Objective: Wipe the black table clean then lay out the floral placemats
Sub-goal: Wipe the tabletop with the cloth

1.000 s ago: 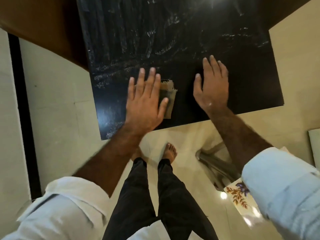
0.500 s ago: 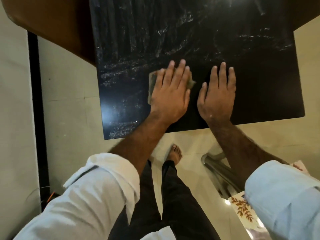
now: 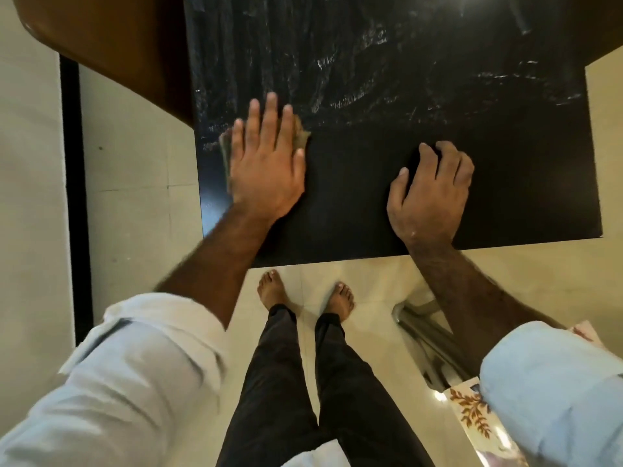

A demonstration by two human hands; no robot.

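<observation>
Left hand (image 3: pixel 266 166), flat on the cloth (image 3: pixel 301 136), has swept back left; right hand (image 3: pixel 431 193) now curled, empty; wiping continues.

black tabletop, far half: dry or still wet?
Wet. The glossy black tabletop shows whitish smeared streaks across its far half; the near strip is matte and streak-free. The left hand presses a brownish cloth flat at the boundary.

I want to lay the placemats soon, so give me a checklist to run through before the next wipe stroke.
1. Cloth flat under the left hand: ok.
2. Right hand bracing on the black table: ok.
3. Near strip of table free of streaks: ok.
4. Far half free of streaks: not ok, smears visible.
5. Floral placemat within reach, low right: ok.
6. Cloth still damp: cannot tell.
</observation>
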